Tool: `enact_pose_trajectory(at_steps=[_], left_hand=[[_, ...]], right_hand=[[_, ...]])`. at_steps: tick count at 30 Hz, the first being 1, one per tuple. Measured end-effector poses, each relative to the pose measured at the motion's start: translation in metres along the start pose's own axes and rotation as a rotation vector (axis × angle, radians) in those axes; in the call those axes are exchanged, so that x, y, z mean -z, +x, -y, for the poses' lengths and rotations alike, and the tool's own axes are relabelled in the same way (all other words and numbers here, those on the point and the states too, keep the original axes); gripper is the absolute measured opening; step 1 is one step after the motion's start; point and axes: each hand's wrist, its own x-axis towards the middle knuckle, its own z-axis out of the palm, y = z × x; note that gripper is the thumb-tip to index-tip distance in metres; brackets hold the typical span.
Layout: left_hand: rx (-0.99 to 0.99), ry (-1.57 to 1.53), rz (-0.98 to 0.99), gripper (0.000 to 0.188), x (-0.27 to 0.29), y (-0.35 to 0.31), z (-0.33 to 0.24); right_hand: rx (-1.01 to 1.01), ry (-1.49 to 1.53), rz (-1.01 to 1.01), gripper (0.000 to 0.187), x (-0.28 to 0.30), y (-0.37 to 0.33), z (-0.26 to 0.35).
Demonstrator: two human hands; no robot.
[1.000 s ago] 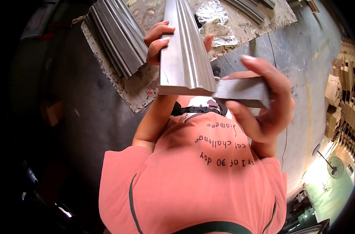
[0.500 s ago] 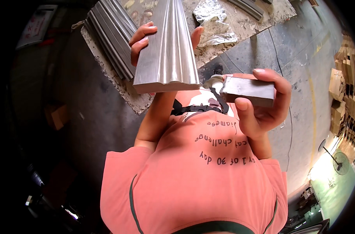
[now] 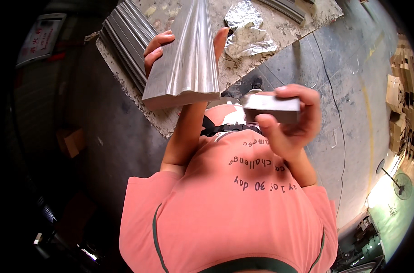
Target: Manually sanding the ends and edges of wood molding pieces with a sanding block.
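**Moulding and block held over the worktop**

Grey moulding strip (image 3: 186, 59), grasped by the left hand (image 3: 159, 48), rises above the speckled worktop (image 3: 280, 22). The right hand (image 3: 291, 123) pinches a small grey block (image 3: 271, 108) at chest height.

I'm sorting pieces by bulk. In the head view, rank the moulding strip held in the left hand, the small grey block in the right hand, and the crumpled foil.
1. Moulding strip, largest.
2. Crumpled foil.
3. Small grey block.
The foil lies farther from the camera than the block, so their order is unsure.
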Motion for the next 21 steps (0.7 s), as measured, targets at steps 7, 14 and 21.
enact_pose_trajectory(at_steps=[7,14,21], left_hand=[[-0.034,0.003,-0.003,0.095,0.001,0.002,-0.002],[0.037,-0.069,0.058,0.086,0.006,0.002,-0.017],[0.003,-0.026,0.014,0.083,-0.001,0.0,-0.01]], right_hand=[[0.149,-0.098,-0.004,0.058,-0.004,0.016,0.0],[0.544,-0.484,0.213,0.067,-0.009,0.048,0.027],[0.604,-0.771,0.273,0.055,-0.016,0.055,0.043]])
